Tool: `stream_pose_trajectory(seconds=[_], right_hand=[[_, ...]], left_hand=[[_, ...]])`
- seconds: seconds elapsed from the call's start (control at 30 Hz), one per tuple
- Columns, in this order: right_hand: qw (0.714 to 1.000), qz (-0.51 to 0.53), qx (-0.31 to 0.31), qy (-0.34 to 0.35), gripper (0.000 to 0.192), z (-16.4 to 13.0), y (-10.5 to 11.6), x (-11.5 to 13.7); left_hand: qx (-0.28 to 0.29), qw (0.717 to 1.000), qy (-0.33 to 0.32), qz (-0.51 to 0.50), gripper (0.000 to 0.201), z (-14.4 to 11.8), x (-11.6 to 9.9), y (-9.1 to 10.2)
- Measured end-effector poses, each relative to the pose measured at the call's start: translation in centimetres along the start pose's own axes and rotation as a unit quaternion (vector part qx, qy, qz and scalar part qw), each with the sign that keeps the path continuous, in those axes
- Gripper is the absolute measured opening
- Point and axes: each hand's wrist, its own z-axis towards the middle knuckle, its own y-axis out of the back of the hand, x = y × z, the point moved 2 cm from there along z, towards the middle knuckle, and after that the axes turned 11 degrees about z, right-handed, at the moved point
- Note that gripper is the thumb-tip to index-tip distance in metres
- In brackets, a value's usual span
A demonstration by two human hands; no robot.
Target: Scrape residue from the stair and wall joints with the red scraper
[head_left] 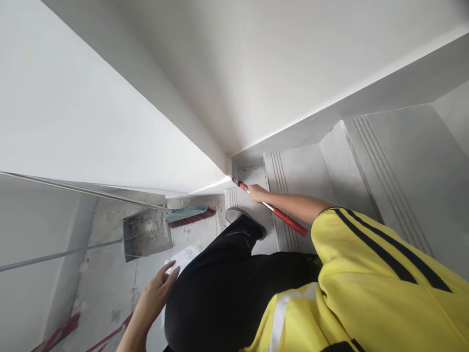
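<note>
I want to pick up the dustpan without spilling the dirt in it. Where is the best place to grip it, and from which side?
Grip the dustpan by its long metal handle, which runs off to the left from the pan's back edge, probably coming from the left. The tray holds grey dust, its mouth seemingly toward the broom head, so keep it level.

no legible txt, labels, nos.

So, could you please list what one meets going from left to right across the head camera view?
Grey metal dustpan → empty left hand → green broom head with red bristles → right hand gripping the red-and-silver pole → yellow striped sleeve.
</note>
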Motion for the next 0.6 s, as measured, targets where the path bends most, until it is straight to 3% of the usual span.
stream_pose_trajectory(seconds=[0.6], right_hand=[[1.000,-0.011,0.012,-0.018,0.036,0.5,-0.2,-0.4]], left_hand=[[-0.021,1.000,0.006,0.008,0.036,-0.4,1.3,-1.3]])
